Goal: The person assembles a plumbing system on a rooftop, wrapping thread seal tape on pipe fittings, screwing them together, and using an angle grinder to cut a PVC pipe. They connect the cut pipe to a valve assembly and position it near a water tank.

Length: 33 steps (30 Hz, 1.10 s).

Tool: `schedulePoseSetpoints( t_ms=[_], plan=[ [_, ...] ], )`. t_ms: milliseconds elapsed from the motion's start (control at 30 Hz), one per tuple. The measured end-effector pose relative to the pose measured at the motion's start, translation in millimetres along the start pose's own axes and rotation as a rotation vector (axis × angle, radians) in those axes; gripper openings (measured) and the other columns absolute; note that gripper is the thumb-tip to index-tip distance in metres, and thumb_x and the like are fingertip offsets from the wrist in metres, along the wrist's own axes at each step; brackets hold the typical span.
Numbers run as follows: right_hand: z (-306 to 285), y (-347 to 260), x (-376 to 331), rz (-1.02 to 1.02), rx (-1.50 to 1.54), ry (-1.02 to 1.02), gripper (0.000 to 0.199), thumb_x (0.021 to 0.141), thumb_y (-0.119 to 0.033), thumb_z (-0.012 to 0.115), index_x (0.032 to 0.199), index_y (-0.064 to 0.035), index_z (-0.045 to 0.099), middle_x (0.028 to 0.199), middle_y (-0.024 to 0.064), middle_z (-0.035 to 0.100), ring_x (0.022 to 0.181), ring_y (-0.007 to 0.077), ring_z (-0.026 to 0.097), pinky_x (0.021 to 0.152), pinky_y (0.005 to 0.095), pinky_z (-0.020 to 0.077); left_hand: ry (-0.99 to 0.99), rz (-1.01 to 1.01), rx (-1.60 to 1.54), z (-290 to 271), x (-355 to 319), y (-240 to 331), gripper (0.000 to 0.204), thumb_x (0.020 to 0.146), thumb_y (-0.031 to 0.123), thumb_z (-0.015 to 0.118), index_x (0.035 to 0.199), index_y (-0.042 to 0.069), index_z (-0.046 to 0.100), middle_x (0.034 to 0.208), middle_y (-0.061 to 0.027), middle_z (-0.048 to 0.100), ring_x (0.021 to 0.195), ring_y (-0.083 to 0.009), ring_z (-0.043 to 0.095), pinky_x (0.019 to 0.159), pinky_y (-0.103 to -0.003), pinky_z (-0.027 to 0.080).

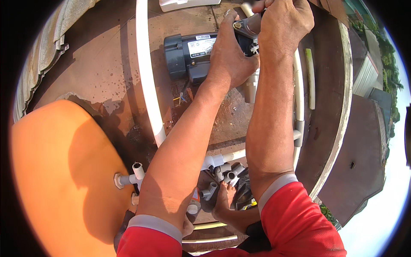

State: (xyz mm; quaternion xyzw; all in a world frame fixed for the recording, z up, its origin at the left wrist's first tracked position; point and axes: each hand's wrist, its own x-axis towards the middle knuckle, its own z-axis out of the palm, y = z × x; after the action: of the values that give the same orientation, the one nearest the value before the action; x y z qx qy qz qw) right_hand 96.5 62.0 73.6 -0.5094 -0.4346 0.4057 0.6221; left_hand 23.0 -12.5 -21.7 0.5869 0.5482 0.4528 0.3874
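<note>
A dark grey water pump (174, 53) with a white label lies on the brown surface at the far middle. My left hand (233, 60) is closed around its front end, thumb and fingers on either side of the pump head (249, 26). A grey pipe fitting (251, 88) points down from the pump below that hand. My right hand (287, 23) is a closed fist just right of the pump head, at the top edge. Whatever it grips is hidden by the fingers and the picture's edge.
An orange rounded tank (55, 171) with a grey pipe tee (138, 171) stands at left. White pipes (147, 77) run along both sides of the pump. Several grey fittings (230, 175) lie near my bare foot (224, 197). A roof edge (342, 107) borders the right.
</note>
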Motion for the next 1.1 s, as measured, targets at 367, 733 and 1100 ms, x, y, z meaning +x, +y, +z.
schedulePoseSetpoints(
  t_ms=[367,733,1100],
  plan=[
    [7.1,14.6,-10.0,-0.087,0.111,0.089,0.027,0.111,-0.025,0.074,0.102,0.0008,0.073,0.062,0.0023,0.062,0.047,0.0089,0.053,0.045,0.0283,0.0415,-0.019,0.036,-0.025,-4.0,4.0,-5.9,0.114,0.077,0.026,0.100,0.164,-0.002,0.032,0.140,-0.0286,0.067,0.135,-0.0427,0.068,0.117,-0.049,0.054],
    [-6.2,23.2,-3.3,-0.104,-0.004,-0.213,0.024,0.103,-0.020,0.084,0.089,-0.0037,0.072,0.069,-0.0006,0.066,0.057,0.0061,0.056,0.051,0.0253,0.0410,-0.008,0.084,-0.026,-11.2,7.6,-13.3,0.108,0.076,0.028,0.100,0.160,-0.002,0.039,0.135,-0.0254,0.070,0.129,-0.0405,0.070,0.113,-0.048,0.055],
    [-48.1,-0.5,30.2,-0.048,-0.129,-0.607,0.017,0.097,-0.014,0.090,0.094,-0.0025,0.077,0.075,0.0026,0.073,0.060,0.0062,0.060,0.054,0.0258,0.0453,0.000,0.068,-0.156,7.1,8.8,-3.2,0.107,0.074,0.026,0.101,0.160,-0.001,0.042,0.138,-0.0262,0.069,0.126,-0.0382,0.072,0.109,-0.046,0.059]
  ],
)
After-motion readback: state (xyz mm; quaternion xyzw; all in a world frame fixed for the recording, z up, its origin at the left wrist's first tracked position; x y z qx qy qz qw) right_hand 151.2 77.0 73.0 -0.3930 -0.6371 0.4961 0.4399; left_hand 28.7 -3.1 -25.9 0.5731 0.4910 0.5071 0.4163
